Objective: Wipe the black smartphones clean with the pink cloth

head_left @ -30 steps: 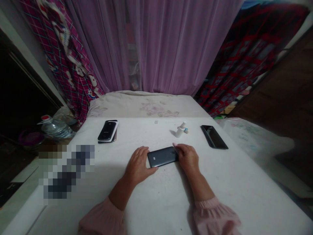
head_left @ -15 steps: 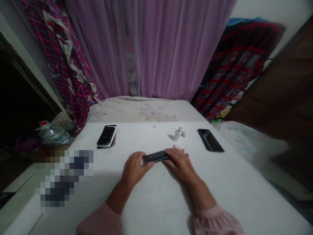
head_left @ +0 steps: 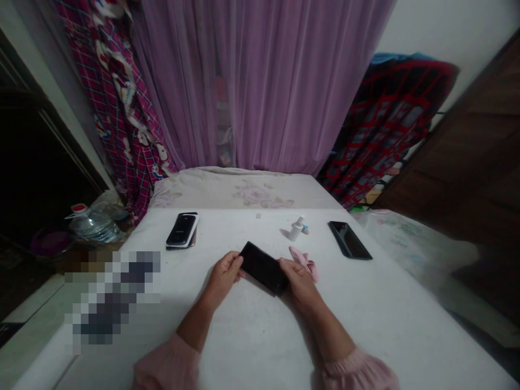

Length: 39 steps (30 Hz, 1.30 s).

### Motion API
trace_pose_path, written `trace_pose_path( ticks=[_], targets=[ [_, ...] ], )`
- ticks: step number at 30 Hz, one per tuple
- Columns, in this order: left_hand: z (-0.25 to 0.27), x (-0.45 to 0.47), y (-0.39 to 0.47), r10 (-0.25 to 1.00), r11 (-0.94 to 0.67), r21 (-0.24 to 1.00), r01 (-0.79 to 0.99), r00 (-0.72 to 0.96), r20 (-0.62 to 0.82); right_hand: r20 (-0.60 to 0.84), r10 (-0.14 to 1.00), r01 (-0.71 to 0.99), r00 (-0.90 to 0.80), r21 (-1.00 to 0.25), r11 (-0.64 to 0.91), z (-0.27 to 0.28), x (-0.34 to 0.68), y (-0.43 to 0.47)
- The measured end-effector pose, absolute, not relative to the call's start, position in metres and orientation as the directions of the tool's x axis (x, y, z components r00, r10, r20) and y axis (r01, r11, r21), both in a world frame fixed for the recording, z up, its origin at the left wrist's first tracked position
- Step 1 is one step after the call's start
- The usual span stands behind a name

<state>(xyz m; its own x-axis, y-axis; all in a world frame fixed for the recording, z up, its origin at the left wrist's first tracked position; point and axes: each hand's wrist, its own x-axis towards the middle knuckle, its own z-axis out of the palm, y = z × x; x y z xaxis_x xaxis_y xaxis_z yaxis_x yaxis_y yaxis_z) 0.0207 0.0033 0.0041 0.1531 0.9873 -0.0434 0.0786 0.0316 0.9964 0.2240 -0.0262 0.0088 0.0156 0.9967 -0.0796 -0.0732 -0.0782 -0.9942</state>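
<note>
Bottles of two kinds are in view, with clock places taken from the black phone (head_left: pixel 262 269) in the middle. At one o'clock a small white spray bottle (head_left: pixel 294 231) stands on the white cover (head_left: pixel 244 341); its opaque wall hides what is inside. Between nine and ten, well apart and off the cover, is a large clear bottle (head_left: pixel 95 226) with a red cap, its contents too dim to tell.

The left hand (head_left: pixel 225 274) is partly curled round the phone's left end, thumb on top; the right hand (head_left: pixel 299 280) is curled round the other end. Both grip it, its length slanting from ten to four o'clock.

Half a second ago the phone's back faced up; now its dark screen does. The pink cloth (head_left: pixel 301 257), mostly behind the right hand then, shows more fully just beside it at three o'clock. The stack of phones (head_left: pixel 181 231) at ten and the dark phone (head_left: pixel 351 240) at two have stayed put.
</note>
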Motion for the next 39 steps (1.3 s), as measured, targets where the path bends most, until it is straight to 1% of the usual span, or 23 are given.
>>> trace_pose_path(
  ticks=[2,3,5,6,7,10,13,15,16,19,20,22,23,24,26,27,29,30,31,32,33,36,39],
  targets=[
    [0.007,0.022,0.002,0.988,0.049,0.999,0.015,0.146,-0.051,-0.216,0.954,-0.301,-0.206,-0.914,-0.273,0.015,0.221,-0.034],
    [0.009,0.022,0.002,0.988,0.041,0.999,-0.007,0.146,-0.039,-0.247,0.907,-0.369,-0.341,-0.852,-0.371,0.017,0.22,-0.039],
    [0.013,0.023,0.0,0.987,0.015,0.999,-0.029,0.159,-0.01,-0.24,0.802,-0.429,-0.547,-0.742,-0.515,0.022,0.218,-0.05],
    [0.015,0.023,-0.001,0.985,0.001,1.0,-0.029,0.171,0.004,-0.222,0.771,-0.448,-0.597,-0.705,-0.55,0.023,0.218,-0.056],
    [0.016,0.024,-0.002,0.983,-0.011,1.0,-0.025,0.185,0.015,-0.208,0.769,-0.475,-0.605,-0.681,-0.558,0.024,0.218,-0.061],
    [0.017,0.026,-0.005,0.974,-0.021,1.0,0.003,0.225,0.02,-0.253,0.838,-0.542,-0.483,-0.665,-0.513,0.023,0.225,-0.075],
    [0.013,0.032,-0.008,0.957,-0.009,0.999,0.033,0.289,0.0,-0.326,0.924,-0.548,-0.198,-0.745,-0.38,0.02,0.238,-0.084],
    [0.009,0.037,-0.009,0.933,0.008,0.999,0.051,0.359,-0.026,-0.34,0.94,-0.502,-0.015,-0.81,-0.301,0.018,0.246,-0.087],
    [0.007,0.04,-0.009,0.925,0.015,0.998,0.054,0.379,-0.034,-0.349,0.936,-0.47,0.039,-0.833,-0.291,0.017,0.249,-0.088],
    [0.005,0.045,-0.01,0.932,0.018,0.999,0.046,0.361,-0.034,-0.367,0.927,-0.391,0.076,-0.866,-0.311,0.014,0.255,-0.09],
    [0.004,0.045,-0.01,0.935,0.02,0.999,0.045,0.353,-0.034,-0.355,0.929,-0.381,0.1,-0.877,-0.294,0.013,0.259,-0.091],
    [0.004,0.044,-0.01,0.933,0.037,0.998,0.046,0.356,-0.051,-0.309,0.928,-0.362,0.209,-0.906,-0.22,0.014,0.273,-0.091],
    [0.004,0.043,-0.01,0.933,0.047,0.998,0.046,0.355,-0.061,-0.277,0.914,-0.335,0.296,-0.926,-0.173,0.015,0.285,-0.09],
    [0.003,0.043,-0.01,0.934,0.056,0.997,0.046,0.352,-0.069,-0.222,0.903,-0.266,0.368,-0.956,-0.126,0.017,0.299,-0.087],
    [0.002,0.042,-0.01,0.935,0.071,0.996,0.05,0.345,-0.084,-0.046,0.888,-0.016,0.458,-0.999,-0.044,0.022,0.334,-0.078],
    [0.001,0.042,-0.009,0.933,0.08,0.995,0.053,0.348,-0.093,0.07,0.842,0.143,0.535,-0.99,-0.008,0.024,0.352,-0.07],
    [0.001,0.043,-0.009,0.926,0.102,0.993,0.056,0.359,-0.115,0.275,0.738,0.419,0.616,-0.908,-0.012,0.027,0.389,-0.049],
    [0.001,0.043,-0.009,0.923,0.112,0.992,0.055,0.364,-0.125,0.404,0.694,0.551,0.596,-0.834,0.013,0.027,0.405,-0.038],
    [0.0,0.044,-0.009,0.921,0.119,0.991,0.053,0.367,-0.13,0.511,0.682,0.68,0.523,-0.733,0.027,0.026,0.42,-0.026],
    [0.0,0.044,-0.01,0.92,0.123,0.991,0.05,0.368,-0.133,0.568,0.685,0.771,0.456,-0.637,0.015,0.024,0.433,-0.015],
    [0.0,0.044,-0.01,0.921,0.123,0.991,0.046,0.368,-0.131,0.57,0.717,0.83,0.4,-0.557,-0.021,0.021,0.444,-0.005],
    [-0.002,0.043,-0.009,0.925,0.119,0.992,0.038,0.36,-0.124,0.486,0.834,0.933,0.263,-0.349,-0.091,0.008,0.467,0.015],
    [-0.004,0.042,-0.008,0.928,0.12,0.992,0.042,0.351,-0.127,0.425,0.89,0.963,0.163,-0.267,-0.049,-0.006,0.481,0.02]
  ],
)
